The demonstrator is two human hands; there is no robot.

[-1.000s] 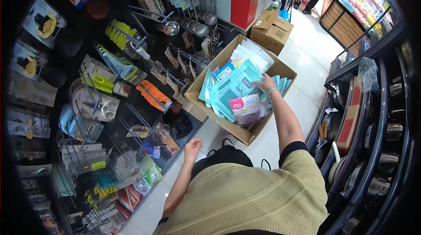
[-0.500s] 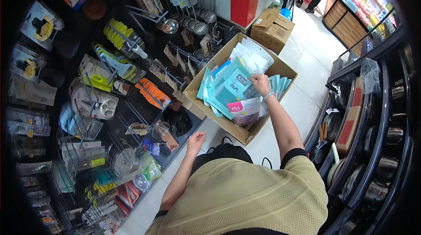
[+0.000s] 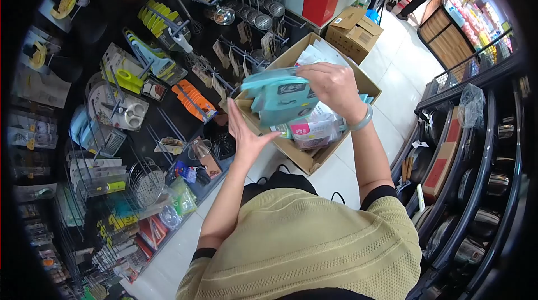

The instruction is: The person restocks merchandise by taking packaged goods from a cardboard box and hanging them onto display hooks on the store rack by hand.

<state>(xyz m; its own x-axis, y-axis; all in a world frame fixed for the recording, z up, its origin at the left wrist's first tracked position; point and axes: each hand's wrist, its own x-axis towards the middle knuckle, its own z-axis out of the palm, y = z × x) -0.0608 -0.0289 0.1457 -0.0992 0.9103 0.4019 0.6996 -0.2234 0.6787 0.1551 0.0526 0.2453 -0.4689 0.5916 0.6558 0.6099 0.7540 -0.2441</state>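
One teal bundle (image 3: 277, 95): hanging from the right hand, above the box, blurred, pack count unclear; held by one edge alone, it could fan apart, and slick wrapping might let a pack slide out!
Right hand (image 3: 333, 90): fingers pinched narrow on the bundle's upper right edge, wrist arched above.
Left hand (image 3: 244, 132): just left of the bundle, fingers and thumb spread wide, gripping nothing; whether the thumb brushes it, cannot tell. Too hard a press from this side might crumple the lower corners.
Pink pack (image 3: 314, 129): below the grip, inside the box; a low swing could snag it.
Box (image 3: 367, 82): beneath the grip; a dropped pack would probably land inside, though a leftward slip could clear the rim.
Orange tools (image 3: 193, 101): hung left of both hands, a catch point if the bundle swings wide.
Carton (image 3: 353, 34): beyond the grip, just past the box.
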